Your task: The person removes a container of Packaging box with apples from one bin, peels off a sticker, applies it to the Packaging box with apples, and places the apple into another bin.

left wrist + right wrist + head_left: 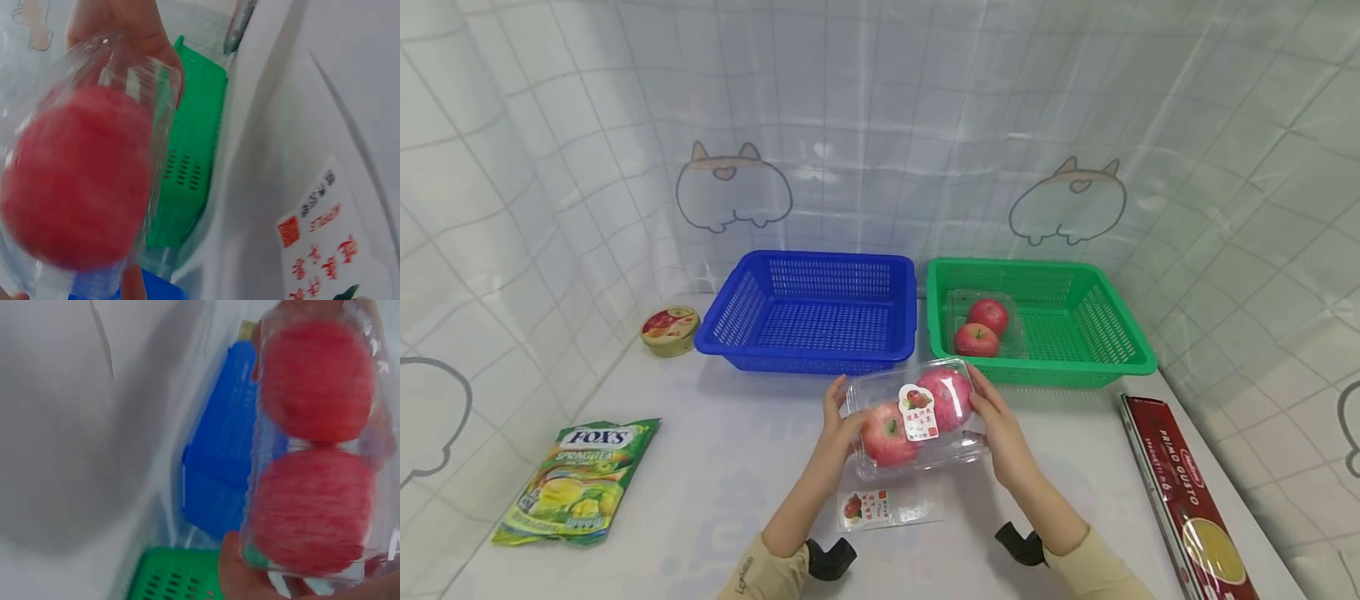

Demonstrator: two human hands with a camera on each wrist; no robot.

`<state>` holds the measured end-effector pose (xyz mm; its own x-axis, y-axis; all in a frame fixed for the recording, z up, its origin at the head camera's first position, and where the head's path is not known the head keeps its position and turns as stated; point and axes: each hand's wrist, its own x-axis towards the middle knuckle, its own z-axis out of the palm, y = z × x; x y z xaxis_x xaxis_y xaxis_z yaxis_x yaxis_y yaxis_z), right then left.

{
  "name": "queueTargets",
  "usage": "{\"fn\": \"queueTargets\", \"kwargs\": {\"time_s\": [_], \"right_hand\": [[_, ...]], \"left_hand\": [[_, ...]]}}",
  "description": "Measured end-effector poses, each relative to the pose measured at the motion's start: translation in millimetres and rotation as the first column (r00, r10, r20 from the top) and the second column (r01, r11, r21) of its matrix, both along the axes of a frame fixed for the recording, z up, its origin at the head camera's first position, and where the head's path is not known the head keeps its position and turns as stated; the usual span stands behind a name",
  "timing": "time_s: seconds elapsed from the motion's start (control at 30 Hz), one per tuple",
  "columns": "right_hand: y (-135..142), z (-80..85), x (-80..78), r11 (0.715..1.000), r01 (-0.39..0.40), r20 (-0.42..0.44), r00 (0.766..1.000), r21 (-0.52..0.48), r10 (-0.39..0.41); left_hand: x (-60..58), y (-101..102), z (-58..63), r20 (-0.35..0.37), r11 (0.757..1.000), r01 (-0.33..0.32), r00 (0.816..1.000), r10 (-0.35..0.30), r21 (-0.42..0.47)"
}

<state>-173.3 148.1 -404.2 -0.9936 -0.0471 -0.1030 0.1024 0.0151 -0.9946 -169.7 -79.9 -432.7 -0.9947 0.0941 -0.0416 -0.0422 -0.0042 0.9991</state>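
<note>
Two red apples (891, 437) sit inside a clear plastic box (868, 392) with a printed white sticker (918, 411) on its lid. My left hand (833, 433) grips the box's left end, and my right hand (1003, 437) grips the opposite end. Held up in front of the baskets, the box tilts with its right end farther away. In the right wrist view both apples (317, 381) show through the clear plastic. Below the box lies a clear plastic sleeve (913, 510) with a similar apple sticker on it.
A blue basket (820, 365) and a green basket (1045, 372) stand at the back; the green one contains another clear box with two apples (988, 317). Candy bag (576, 483) and round tin (670, 331) lie left, red spaghetti box (1187, 500) right.
</note>
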Motion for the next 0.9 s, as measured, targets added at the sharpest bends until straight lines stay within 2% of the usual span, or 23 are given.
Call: {"fn": "queueTargets", "kwargs": {"time_s": [0.13,0.33,0.5,0.63,0.77,0.83,0.9], "right_hand": [[10.7,8.3,-9.4,0.998,-0.062,0.019,0.998,-0.002,0.062],[30.9,19.7,-30.3,0.974,-0.226,0.003,0.974,0.009,0.226],[43.4,23.8,-47.8,0.924,-0.383,0.007,0.924,0.000,0.383],[46.2,26.9,-59.2,0.879,-0.478,0.030,0.878,-0.010,0.478],[45.3,29.2,-67.5,0.834,-0.552,0.068,0.831,-0.026,0.552],[44.7,29.6,-70.8,0.816,-0.577,0.076,0.813,-0.020,0.577],[43.7,29.9,-73.7,0.807,-0.591,0.061,0.805,0.002,0.590]], "left_hand": [[-0.4,-3.9,2.8,0.032,0.990,0.060,0.997,-0.064,0.126],[0.9,-7.9,6.0,0.041,0.950,0.184,0.979,-0.201,0.253],[1.5,-9.4,8.9,0.048,0.923,0.265,0.956,-0.289,0.279],[1.0,-10.4,11.0,0.037,0.893,0.361,0.923,-0.384,0.267],[1.5,-8.9,13.4,0.058,0.867,0.433,0.886,-0.459,0.245],[2.5,-7.5,14.5,0.067,0.861,0.453,0.875,-0.479,0.230],[4.0,-6.5,16.0,0.064,0.859,0.463,0.872,-0.486,0.218]]}}
